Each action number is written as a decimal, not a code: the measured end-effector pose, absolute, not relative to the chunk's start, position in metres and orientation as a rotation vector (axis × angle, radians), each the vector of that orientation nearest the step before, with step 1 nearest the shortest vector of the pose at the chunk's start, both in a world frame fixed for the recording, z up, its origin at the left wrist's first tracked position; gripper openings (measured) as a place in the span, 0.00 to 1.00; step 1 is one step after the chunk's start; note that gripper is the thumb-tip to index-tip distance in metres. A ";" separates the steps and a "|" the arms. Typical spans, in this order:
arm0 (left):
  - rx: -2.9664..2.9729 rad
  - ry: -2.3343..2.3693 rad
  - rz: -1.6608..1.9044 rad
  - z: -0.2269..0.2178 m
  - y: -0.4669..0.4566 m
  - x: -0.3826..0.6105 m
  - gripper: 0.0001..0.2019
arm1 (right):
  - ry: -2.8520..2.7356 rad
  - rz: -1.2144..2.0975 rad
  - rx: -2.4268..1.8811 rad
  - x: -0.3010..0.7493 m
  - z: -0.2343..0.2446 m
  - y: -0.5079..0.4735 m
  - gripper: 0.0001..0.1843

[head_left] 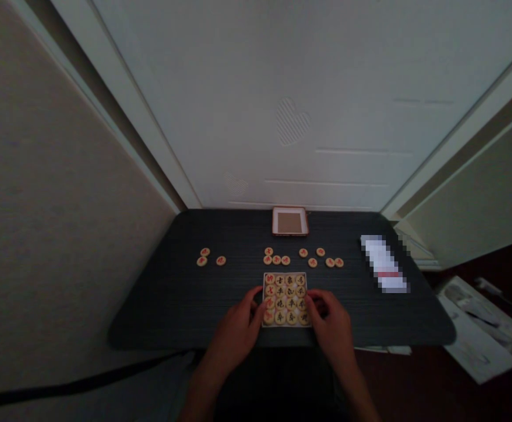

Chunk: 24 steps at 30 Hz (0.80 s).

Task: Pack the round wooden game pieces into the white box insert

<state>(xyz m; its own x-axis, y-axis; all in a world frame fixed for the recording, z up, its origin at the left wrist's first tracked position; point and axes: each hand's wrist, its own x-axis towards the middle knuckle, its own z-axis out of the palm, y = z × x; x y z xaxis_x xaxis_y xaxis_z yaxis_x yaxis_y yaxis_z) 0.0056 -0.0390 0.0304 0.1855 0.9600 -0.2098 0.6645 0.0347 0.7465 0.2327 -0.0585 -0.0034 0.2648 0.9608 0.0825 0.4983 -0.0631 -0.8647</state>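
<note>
A shallow square box filled with round wooden chess pieces marked in red and black lies near the front edge of a dark table. My left hand rests against the box's left side, fingers curled round its edge. My right hand presses on the right side in the same way. Several loose pieces lie in a row beyond the box, with three more off to the left.
The box lid, turned up, sits at the table's far edge against a white panelled wall. A blurred white item lies at the right of the table. Papers are on the floor at right.
</note>
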 end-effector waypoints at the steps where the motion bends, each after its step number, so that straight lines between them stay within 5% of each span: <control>1: 1.685 1.540 0.508 0.031 -0.037 0.004 0.25 | -1.353 0.682 -1.692 0.232 -0.004 -0.059 0.16; 7: 1.688 1.701 0.791 0.028 -0.005 -0.015 0.23 | -1.333 0.624 -1.685 0.229 -0.005 -0.060 0.15; 12: 1.859 2.275 1.163 0.010 0.032 -0.058 0.18 | -1.286 0.619 -1.668 0.230 -0.007 -0.061 0.15; 24: 1.891 2.258 0.837 -0.006 0.057 -0.100 0.19 | -1.266 0.615 -1.685 0.232 -0.012 -0.060 0.15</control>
